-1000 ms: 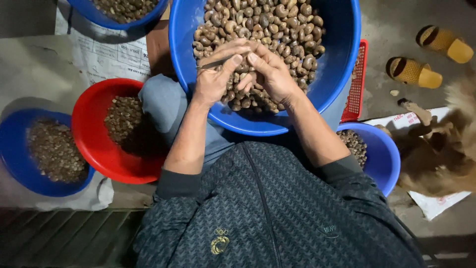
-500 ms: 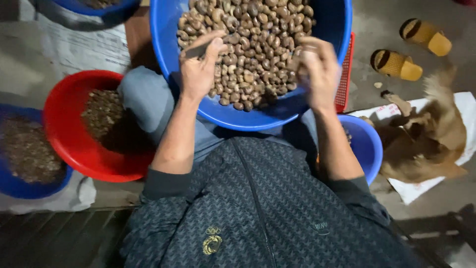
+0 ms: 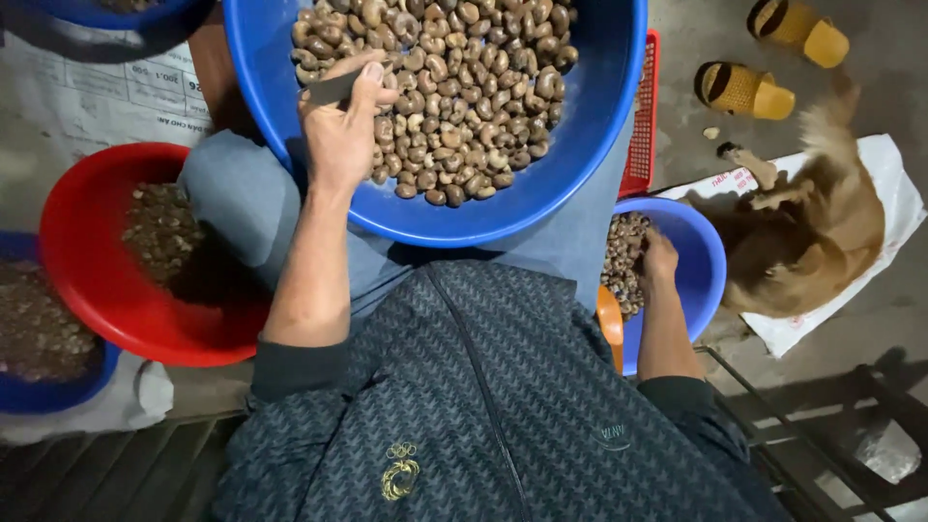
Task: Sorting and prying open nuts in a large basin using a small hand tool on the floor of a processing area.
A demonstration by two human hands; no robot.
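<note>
A large blue basin (image 3: 556, 179) heaped with brown cashew nuts (image 3: 454, 87) rests on my lap. My left hand (image 3: 338, 135) lies on its near left rim, fingers closed around a small dark blade (image 3: 333, 89) pinned under the thumb. My right hand (image 3: 659, 259) reaches down into a smaller blue bowl (image 3: 713, 261) at my right side and touches the nuts (image 3: 623, 256) in it. Its fingers point down into the bowl, so what they hold is hidden.
A red bowl (image 3: 77, 290) of small dark pieces sits at the left, with another blue bowl (image 3: 43, 391) beyond it. A red mesh basket (image 3: 640, 135), a tan dog (image 3: 822, 227) on a white sack and yellow sandals (image 3: 744, 92) are at the right.
My right hand left the big basin, swung right and dropped into the small blue bowl. My left hand stayed at the basin with the blade. The view shifted right.
</note>
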